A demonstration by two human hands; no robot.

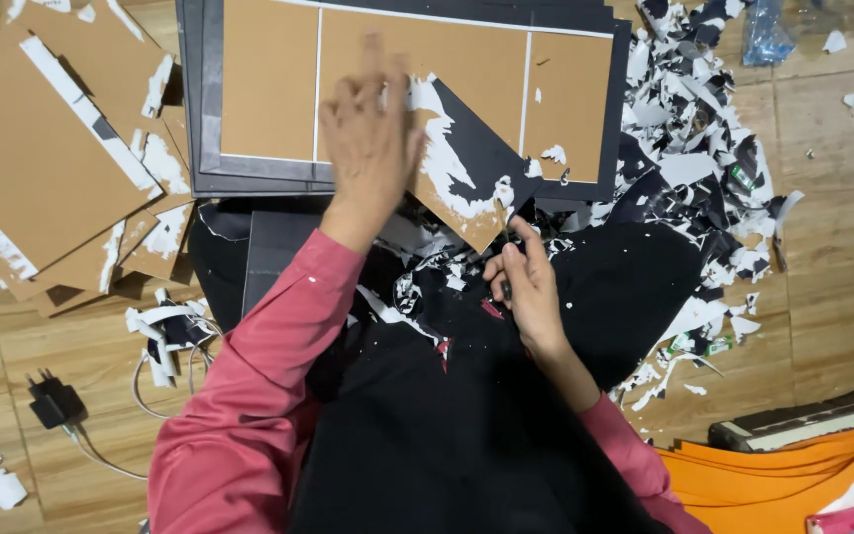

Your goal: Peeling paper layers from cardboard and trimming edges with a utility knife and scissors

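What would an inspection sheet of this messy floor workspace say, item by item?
Surface: wooden-look floor, partly covered by a black cloth.
Job's things: brown board with torn black and white covering, lying over a large black-edged board.
Clutter: heap of torn paper scraps; stack of stripped brown boards; orange sheets.
Hands: left hand flat on the boards, blurred; right hand pinching at the torn board's lower corner.
Cables: black charger with white cable.
Surroundings: nothing seen beyond the floor.
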